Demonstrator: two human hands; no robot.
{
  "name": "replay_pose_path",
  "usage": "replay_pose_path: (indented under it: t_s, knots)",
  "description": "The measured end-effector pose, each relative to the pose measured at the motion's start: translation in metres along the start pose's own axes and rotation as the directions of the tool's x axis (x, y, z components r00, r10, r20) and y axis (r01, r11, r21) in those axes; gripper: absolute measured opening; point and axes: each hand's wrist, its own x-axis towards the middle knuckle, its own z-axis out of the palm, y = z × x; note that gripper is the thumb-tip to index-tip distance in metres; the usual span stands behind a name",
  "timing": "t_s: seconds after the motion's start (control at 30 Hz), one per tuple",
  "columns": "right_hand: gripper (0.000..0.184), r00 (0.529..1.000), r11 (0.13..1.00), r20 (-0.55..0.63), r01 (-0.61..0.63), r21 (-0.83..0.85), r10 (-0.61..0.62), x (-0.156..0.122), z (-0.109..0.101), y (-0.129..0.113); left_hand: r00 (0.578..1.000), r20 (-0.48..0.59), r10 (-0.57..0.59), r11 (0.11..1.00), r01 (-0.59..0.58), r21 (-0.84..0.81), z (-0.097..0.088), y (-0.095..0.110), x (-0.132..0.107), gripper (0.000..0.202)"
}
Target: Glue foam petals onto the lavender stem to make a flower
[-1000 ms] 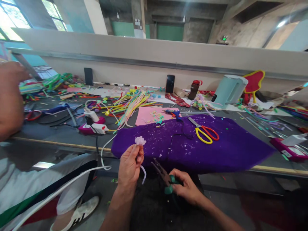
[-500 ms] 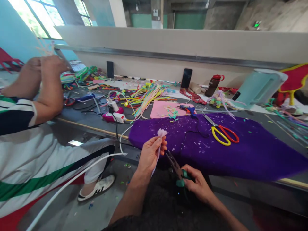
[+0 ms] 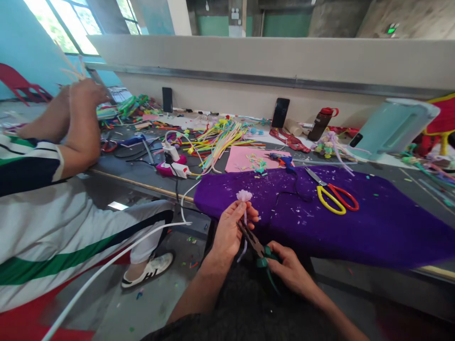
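My left hand point(image 3: 229, 227) pinches a pale pink pipe-cleaner flower point(image 3: 244, 195) just below its fluffy head. Its stem hangs down past the fingers. My right hand point(image 3: 289, 266) is closed around the green handles of a pair of long-nose pliers point(image 3: 256, 244). The jaws lie against the stem under my left fingers, one on each side as far as I can see. Beyond both hands spreads a purple cloth point(image 3: 373, 237), dotted with scraps. Scissors point(image 3: 332, 194) with one yellow and one red handle rest on it, their blades slightly apart.
A glue gun point(image 3: 282, 160) lies on a pink sheet point(image 3: 236, 158). Loose pipe cleaners point(image 3: 225, 142), a power strip point(image 3: 174, 169), a phone point(image 3: 280, 112), a brown bottle point(image 3: 321, 124) and a mint-green kettle point(image 3: 393, 128) stand behind. On the left sits a co-worker point(image 3: 80, 113); a white cable point(image 3: 124, 246) crosses the foreground.
The pliers have moved up and left, from apart to the flower's stem below my left hand. The flower head now stands more upright. The view has shifted slightly.
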Motion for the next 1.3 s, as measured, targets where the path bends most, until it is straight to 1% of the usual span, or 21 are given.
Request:
replay_pose_path:
  t_s: [0.13,0.23,0.27,0.33,0.4,0.43,0.47,0.53,0.6,0.67,0.73,0.8,0.87,0.93,1.03,1.13,1.2,1.3]
  knots:
    - [0.023,0.999,0.999,0.008,0.038,-0.025,-0.038,0.002,-0.001,0.006,0.994,-0.001,-0.106,0.976,0.104,-0.193,0.004,-0.003,0.000,0.018]
    - [0.024,0.999,0.998,0.010,0.050,-0.036,-0.049,0.003,-0.001,0.010,0.991,-0.009,-0.134,0.963,0.129,-0.238,0.008,-0.008,0.000,0.015]
    - [0.024,0.999,0.998,0.009,0.053,-0.034,-0.053,0.004,-0.001,0.010,0.990,0.011,-0.140,0.961,0.138,-0.239,0.010,-0.010,-0.001,0.014]
    - [0.022,0.998,0.997,0.002,0.069,-0.029,-0.069,0.004,0.000,0.010,0.984,0.090,-0.153,0.951,0.171,-0.255,0.013,-0.013,-0.003,0.012]
    - [0.015,0.995,0.995,-0.033,0.088,-0.047,-0.090,0.003,0.000,0.008,0.972,0.176,-0.159,0.933,0.206,-0.296,0.015,-0.015,-0.004,0.012]
    - [0.011,0.993,0.993,-0.060,0.099,-0.063,-0.103,0.001,-0.001,0.006,0.967,0.202,-0.153,0.923,0.213,-0.320,0.015,-0.015,-0.004,0.013]
    - [0.010,0.989,0.991,-0.086,0.115,-0.074,-0.121,-0.002,-0.002,0.004,0.966,0.212,-0.146,0.916,0.213,-0.340,0.015,-0.014,-0.004,0.013]
    - [0.023,0.980,0.983,-0.104,0.165,-0.078,-0.172,-0.008,-0.004,-0.001,0.971,0.204,-0.128,0.908,0.198,-0.370,0.014,-0.011,-0.002,0.014]
    - [0.033,0.970,0.966,-0.048,0.232,-0.117,-0.239,-0.015,-0.006,-0.005,0.976,0.192,-0.103,0.906,0.171,-0.386,0.012,-0.008,0.000,0.015]
    - [0.037,0.964,0.932,0.042,0.265,-0.247,-0.263,-0.018,-0.005,-0.009,0.979,0.185,-0.080,0.909,0.148,-0.391,0.010,-0.005,0.002,0.016]
    - [0.034,0.965,0.878,0.107,0.261,-0.402,-0.238,-0.018,-0.003,-0.013,0.983,0.173,-0.063,0.912,0.127,-0.390,0.010,-0.003,0.003,0.015]
    - [0.028,0.966,0.834,0.131,0.257,-0.489,-0.221,-0.015,0.001,-0.017,0.986,0.160,-0.049,0.915,0.109,-0.389,0.011,-0.002,0.004,0.013]
    - [0.029,0.963,0.813,0.114,0.267,-0.518,-0.243,-0.011,0.007,-0.020,0.989,0.144,-0.030,0.922,0.083,-0.378,0.013,-0.003,0.004,0.011]
    - [0.031,0.957,0.808,0.068,0.276,-0.520,-0.283,-0.007,0.013,-0.022,0.992,0.128,-0.006,0.933,0.052,-0.355,0.014,-0.002,0.004,0.010]
    - [0.025,0.943,0.832,0.024,0.305,-0.463,-0.332,-0.004,0.017,-0.024,0.994,0.102,0.042,0.955,-0.010,-0.295,0.014,0.001,0.002,0.012]
    - [0.017,0.932,0.874,0.021,0.347,-0.340,-0.362,-0.005,0.011,-0.028,0.996,0.025,0.091,0.985,-0.086,-0.153,0.010,0.007,0.000,0.016]
    - [0.014,0.926,0.888,0.026,0.368,-0.275,-0.376,-0.007,0.003,-0.033,0.988,-0.030,0.153,0.987,-0.154,-0.052,0.006,0.011,-0.001,0.018]
    - [0.012,0.924,0.893,0.039,0.379,-0.244,-0.381,-0.009,-0.008,-0.038,0.972,-0.049,0.229,0.971,-0.225,0.079,-0.001,0.015,-0.002,0.020]
